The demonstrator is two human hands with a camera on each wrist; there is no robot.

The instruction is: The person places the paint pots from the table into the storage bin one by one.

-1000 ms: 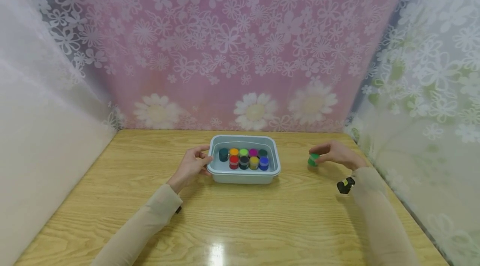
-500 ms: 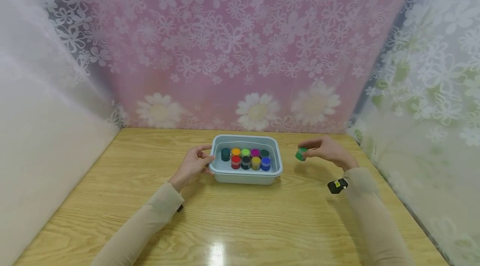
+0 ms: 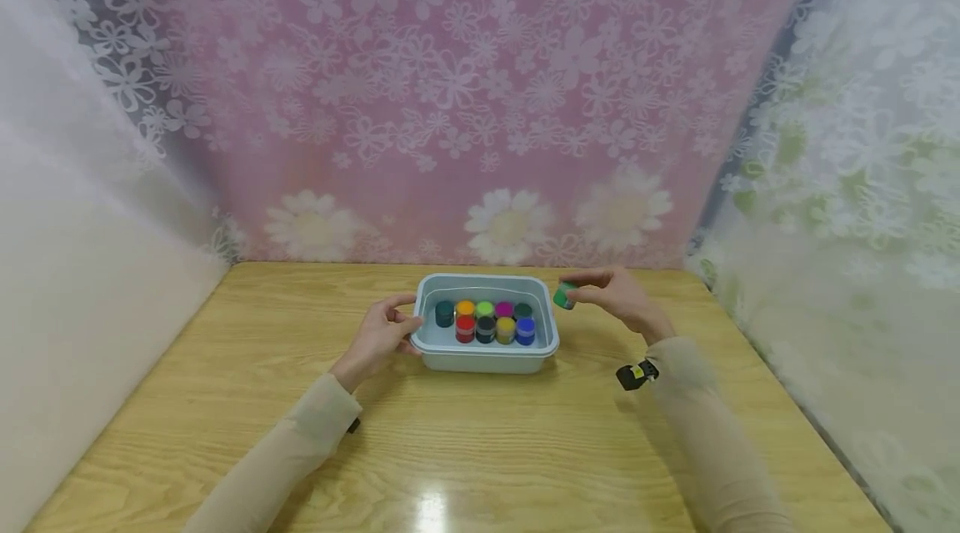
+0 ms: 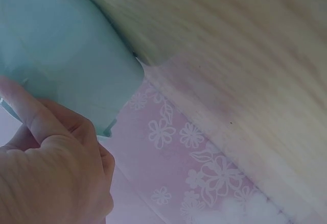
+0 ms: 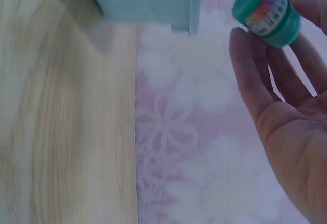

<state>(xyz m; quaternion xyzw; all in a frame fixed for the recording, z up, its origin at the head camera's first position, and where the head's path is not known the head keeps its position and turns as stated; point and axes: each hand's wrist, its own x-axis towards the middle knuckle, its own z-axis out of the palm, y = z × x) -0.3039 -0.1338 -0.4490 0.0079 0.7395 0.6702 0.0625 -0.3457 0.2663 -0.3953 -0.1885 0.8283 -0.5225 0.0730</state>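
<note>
**Last Pot Nearing the Tub**

Floral curtains ring a wooden table (image 3: 480,450). Between the hands sits a pale tub (image 3: 483,359) holding nine paint pots (image 3: 485,321). The right hand (image 3: 618,299) pinches a tenth, a green pot (image 3: 564,295), just beside the tub's rim, seemingly the only one left out. The left hand (image 3: 380,335) curls on the tub's near edge, steadying it.

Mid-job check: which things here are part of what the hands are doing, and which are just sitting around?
In hand:
green paint pot, pinched by the right hand
blue-grey tub, gripped at its left end by the left hand
nine paint pots standing in the tub

Just there:
wooden table
floral curtain
</note>
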